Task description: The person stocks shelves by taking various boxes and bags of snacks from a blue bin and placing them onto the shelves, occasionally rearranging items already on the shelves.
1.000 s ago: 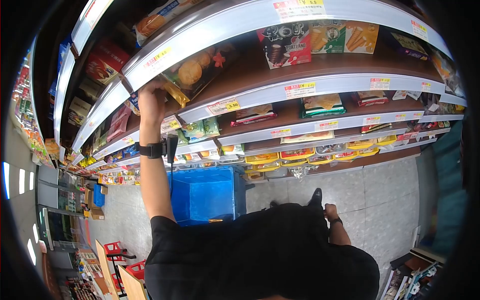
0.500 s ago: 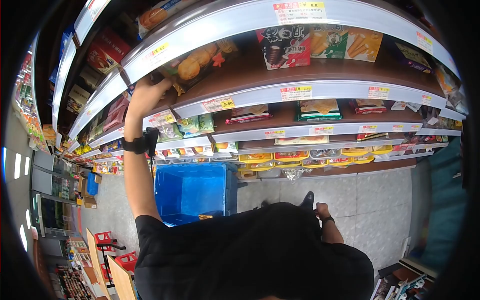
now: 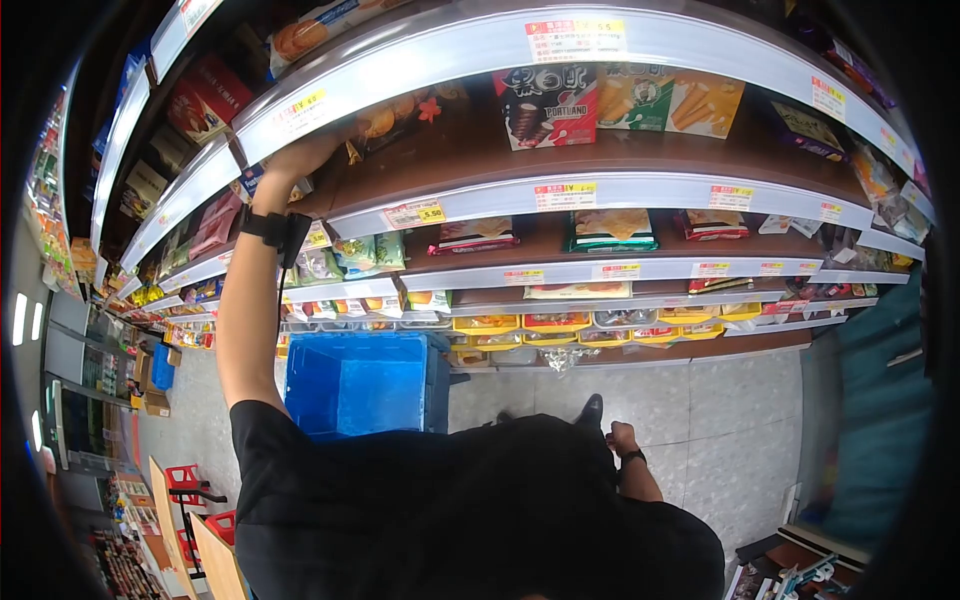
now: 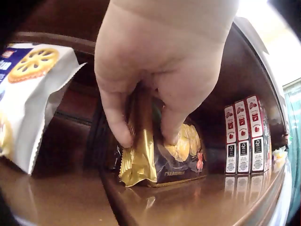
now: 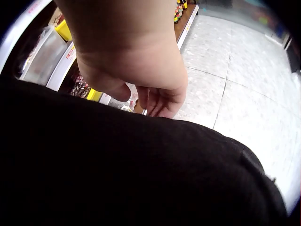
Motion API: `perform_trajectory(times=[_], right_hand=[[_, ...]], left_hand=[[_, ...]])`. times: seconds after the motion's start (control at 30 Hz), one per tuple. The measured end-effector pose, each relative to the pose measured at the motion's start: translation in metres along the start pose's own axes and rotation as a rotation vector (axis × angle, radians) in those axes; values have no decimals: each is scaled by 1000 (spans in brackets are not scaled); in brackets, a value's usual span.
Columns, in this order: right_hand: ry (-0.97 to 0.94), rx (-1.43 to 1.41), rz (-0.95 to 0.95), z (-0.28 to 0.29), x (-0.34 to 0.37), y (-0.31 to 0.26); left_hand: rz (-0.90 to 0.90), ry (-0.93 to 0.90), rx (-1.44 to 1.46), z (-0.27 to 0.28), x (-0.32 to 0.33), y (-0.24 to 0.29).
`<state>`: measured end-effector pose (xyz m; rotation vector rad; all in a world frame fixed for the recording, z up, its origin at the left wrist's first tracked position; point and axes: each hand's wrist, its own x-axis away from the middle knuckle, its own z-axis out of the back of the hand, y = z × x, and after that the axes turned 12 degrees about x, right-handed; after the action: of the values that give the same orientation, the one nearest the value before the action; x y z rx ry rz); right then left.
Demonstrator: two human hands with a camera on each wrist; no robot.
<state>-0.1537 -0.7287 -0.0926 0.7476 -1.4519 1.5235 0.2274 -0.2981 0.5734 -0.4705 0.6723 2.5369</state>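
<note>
Two fingers of the left hand [image 4: 157,66] pinch the gold-ended package [image 4: 142,165] across its narrow width, likely for purchase on both sides; it sits on the shelf [image 4: 188,197] below them. The right hand's fingers [image 5: 162,101] hang loosely curled, grasping nothing visible.

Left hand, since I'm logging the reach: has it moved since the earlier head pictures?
Yes: in the head view, the left hand has gone deeper into the shelf, judged against the price label marked 5.50.
</note>
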Motion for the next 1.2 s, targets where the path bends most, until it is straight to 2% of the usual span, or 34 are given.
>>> perform_trajectory(times=[0.13, 0.17, 0.23, 0.27, 0.33, 0.37, 0.4, 0.47, 0.5, 0.53, 0.6, 0.63, 0.67, 0.73, 0.77, 0.8, 0.87, 0.93, 1.03, 1.07, 1.1, 1.13, 1.2], right_hand=[[26, -37, -28, 2, 1, 10], [38, 22, 34, 0, 1, 14], [52, 10, -14, 5, -1, 15], [63, -9, -63, 5, 10, 9], [40, 33, -26, 5, 22, 1], [37, 62, -39, 6, 22, 0], [44, 120, 25, 6, 19, 0], [45, 246, 150, 7, 14, 2], [38, 312, 210, 9, 11, 4], [26, 375, 272, 10, 7, 5], [-11, 492, 394, 15, -6, 12], [-5, 741, 637, 24, -50, 39], [-6, 980, 888, 35, -99, 67], [113, 1426, 798, 29, -140, 80], [95, 1443, 792, 13, -82, 46], [80, 1473, 814, 0, -63, 31], [58, 1531, 851, -15, -28, 6], [50, 1588, 884, -24, -4, -16], [48, 1681, 930, -28, 14, -40], [46, 1709, 946, -20, -20, -25], [-65, 1525, 854, 0, -44, -11], [-64, 1534, 837, -6, -26, -18], [13, 1356, 600, -29, 28, -41]], left_hand=[[-52, -2, -74, -2, -9, -12], [-45, 1, -71, -2, -9, -9], [-127, 98, -112, -3, -6, -6], [-122, -62, 127, 11, 12, 51], [-205, 80, -103, -8, 2, -29], [-60, 129, -40, -8, 19, -3], [-7, 46, -57, -2, 29, 1], [-44, 230, -147, 2, 63, 20], [-185, 324, -141, 1, 81, 25], [-212, 336, -135, 1, 102, 25], [-58, 248, 94, 0, 152, 16], [156, 224, 184, -1, 180, 15], [231, 243, 248, -7, 207, -2], [534, 181, 287, -17, 262, -35], [593, 204, 299, -32, 294, -63], [650, 227, 313, -51, 330, -98], [827, 138, 345, -87, 407, -162], [1091, 106, 423, -133, 484, -209], [1518, -24, 457, -189, 572, -243], [1636, -73, 488, -203, 593, -247], [1728, -93, 521, -221, 615, -252], [1818, -117, 552, -233, 630, -253], [1867, -136, 531, -246, 648, -250]])
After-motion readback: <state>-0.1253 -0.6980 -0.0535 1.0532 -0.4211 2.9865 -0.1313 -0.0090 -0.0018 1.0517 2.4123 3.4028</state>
